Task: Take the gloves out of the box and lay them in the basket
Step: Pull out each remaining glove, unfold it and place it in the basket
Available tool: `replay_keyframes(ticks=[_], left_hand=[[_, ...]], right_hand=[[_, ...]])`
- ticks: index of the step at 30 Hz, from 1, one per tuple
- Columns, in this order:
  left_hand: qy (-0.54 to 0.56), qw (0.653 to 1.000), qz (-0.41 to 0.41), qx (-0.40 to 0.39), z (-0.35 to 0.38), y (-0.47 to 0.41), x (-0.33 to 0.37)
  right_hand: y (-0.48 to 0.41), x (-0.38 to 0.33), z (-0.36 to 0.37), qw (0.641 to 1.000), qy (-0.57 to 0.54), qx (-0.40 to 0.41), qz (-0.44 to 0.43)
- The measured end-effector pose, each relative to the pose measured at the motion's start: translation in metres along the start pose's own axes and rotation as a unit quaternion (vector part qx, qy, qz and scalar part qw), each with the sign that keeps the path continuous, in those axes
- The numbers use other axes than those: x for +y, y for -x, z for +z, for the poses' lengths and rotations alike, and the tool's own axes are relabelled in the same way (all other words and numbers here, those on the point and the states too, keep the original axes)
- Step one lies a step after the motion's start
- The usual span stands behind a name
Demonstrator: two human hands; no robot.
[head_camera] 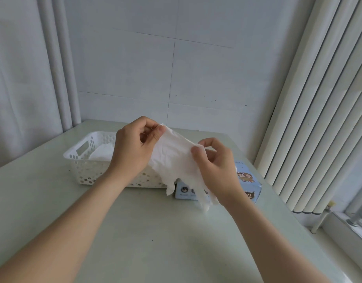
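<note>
A thin white disposable glove (174,158) hangs in the air between both hands, its fingers dangling down toward the table. My left hand (133,150) pinches its upper left corner. My right hand (214,166) pinches its right edge. Behind the left hand stands a white perforated basket (84,158) with white gloves (101,153) lying inside. The light blue glove box (247,186), printed with cartoon figures, sits to the right of the basket, mostly hidden behind the glove and my right hand.
The pale green table (155,231) meets a white wall at the back. Vertical white blinds (318,119) hang along the right side, with a window sill (349,225) below them. A curtain (23,88) hangs at the left.
</note>
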State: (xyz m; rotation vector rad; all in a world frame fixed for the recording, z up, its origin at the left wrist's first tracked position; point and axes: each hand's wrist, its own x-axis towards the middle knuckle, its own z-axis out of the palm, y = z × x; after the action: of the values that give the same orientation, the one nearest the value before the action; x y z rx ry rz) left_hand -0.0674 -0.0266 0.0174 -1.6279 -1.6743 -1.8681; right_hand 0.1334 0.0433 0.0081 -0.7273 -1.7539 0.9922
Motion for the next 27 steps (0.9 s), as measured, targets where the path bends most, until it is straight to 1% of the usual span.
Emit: replay_keyframes(ticks=[6,10,13,16,19,21,24,27], left_hand=[[-0.008,0.999,-0.017,0.030,-0.014,-0.012,-0.011],[-0.031,0.998,-0.023,0.052,-0.022,-0.020,-0.021],[-0.075,0.995,-0.029,0.059,-0.030,-0.027,-0.034],[-0.127,0.990,-0.042,0.054,-0.035,-0.033,-0.044],[-0.158,0.984,-0.073,0.042,-0.040,-0.041,-0.056],[-0.181,0.977,-0.103,0.037,-0.044,-0.046,-0.064],[-0.251,0.957,-0.144,0.032,-0.051,-0.050,-0.072],[-0.308,0.939,-0.151,0.028,-0.056,-0.052,-0.076]], right_hand=[[-0.022,-0.004,0.015,0.997,0.071,0.015,-0.018],[-0.047,-0.002,0.030,0.985,0.168,0.020,-0.041],[-0.064,-0.006,0.047,0.964,0.258,0.009,-0.055],[-0.075,-0.013,0.061,0.937,0.346,-0.005,-0.056],[-0.088,-0.016,0.074,0.914,0.402,-0.038,-0.048],[-0.097,-0.016,0.082,0.902,0.426,-0.055,-0.044],[-0.110,-0.012,0.094,0.887,0.452,-0.071,-0.054],[-0.121,-0.008,0.102,0.886,0.452,-0.088,-0.058]])
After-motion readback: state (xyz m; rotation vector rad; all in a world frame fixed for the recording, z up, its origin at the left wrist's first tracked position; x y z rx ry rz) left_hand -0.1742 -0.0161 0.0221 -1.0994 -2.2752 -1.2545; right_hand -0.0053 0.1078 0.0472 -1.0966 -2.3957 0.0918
